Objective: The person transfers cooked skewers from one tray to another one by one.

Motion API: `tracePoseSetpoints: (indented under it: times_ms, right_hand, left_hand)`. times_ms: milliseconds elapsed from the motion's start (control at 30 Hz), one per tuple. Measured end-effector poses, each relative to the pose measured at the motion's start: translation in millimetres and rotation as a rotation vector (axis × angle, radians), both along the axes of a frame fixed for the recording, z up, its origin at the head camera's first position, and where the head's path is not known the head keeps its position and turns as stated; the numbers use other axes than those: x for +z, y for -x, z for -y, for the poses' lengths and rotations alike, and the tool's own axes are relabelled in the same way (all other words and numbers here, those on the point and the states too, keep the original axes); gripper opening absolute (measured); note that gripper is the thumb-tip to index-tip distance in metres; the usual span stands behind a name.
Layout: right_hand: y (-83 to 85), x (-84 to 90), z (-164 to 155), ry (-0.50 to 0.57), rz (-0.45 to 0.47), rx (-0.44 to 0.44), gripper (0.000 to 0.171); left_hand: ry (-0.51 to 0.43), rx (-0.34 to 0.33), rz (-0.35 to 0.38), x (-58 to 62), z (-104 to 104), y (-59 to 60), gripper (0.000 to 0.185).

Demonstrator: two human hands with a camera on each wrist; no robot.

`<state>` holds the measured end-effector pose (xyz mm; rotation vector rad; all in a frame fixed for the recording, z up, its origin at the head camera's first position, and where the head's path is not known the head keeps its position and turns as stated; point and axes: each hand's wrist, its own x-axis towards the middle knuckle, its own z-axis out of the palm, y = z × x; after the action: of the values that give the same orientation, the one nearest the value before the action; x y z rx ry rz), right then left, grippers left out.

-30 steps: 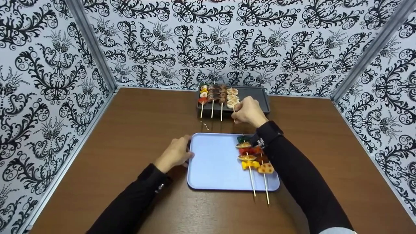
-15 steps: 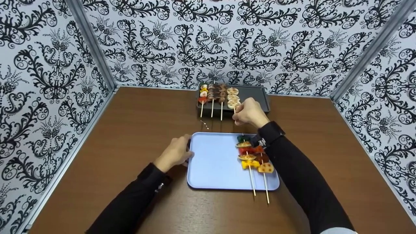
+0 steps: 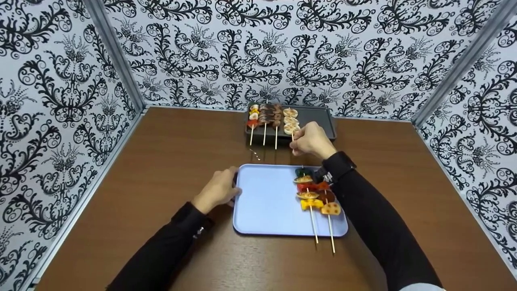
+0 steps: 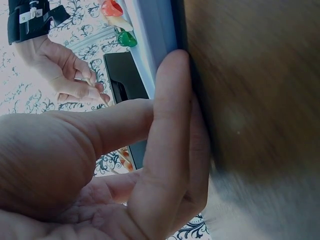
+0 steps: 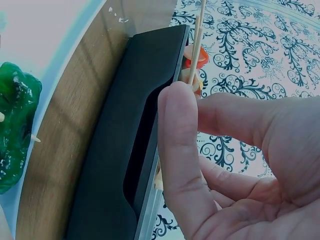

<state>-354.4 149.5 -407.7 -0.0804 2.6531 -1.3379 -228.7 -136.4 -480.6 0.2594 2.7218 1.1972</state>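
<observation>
Here we are pinching the lotus-root skewer (image 3: 290,125) on the dark tray (image 3: 319,119) with our right hand (image 3: 311,140), while our left hand (image 3: 217,191), fingers relaxed, is touching the blue tray (image 3: 266,202).

Right hand (image 3: 310,140): covers the stick end of the pale skewer (image 3: 290,121); grip unclear in the head view. Right sleeve (image 3: 363,210): hides the blue tray's (image 3: 266,202) right edge. Left wrist view: table (image 4: 260,100) blurred, left hand (image 4: 125,165) cut off by the frame. Green piece (image 5: 15,125): partly cropped.
</observation>
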Motion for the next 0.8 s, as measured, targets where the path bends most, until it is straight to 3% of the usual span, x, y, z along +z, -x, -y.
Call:
tracePoseSetpoints:
  times_ms: [200,467,800]
  right_hand:
    - [-0.5,-1.8,-1.4,0.029,-0.001,-0.004,0.019]
    - [-2.1,-2.4,-2.7,0.064,-0.007,-0.019,0.017]
    - [-11.0,0.6,-5.5,0.037,-0.044,-0.012,0.018]
  left_hand:
    - [-0.040,0.003,0.062,0.1,-0.6,-0.3,0.068]
    - [0.012,0.007,0.037,0.2,-0.9,1.1,0.067]
    - [-0.006,-0.004,0.031,0.5,-0.1,0.7,0.069]
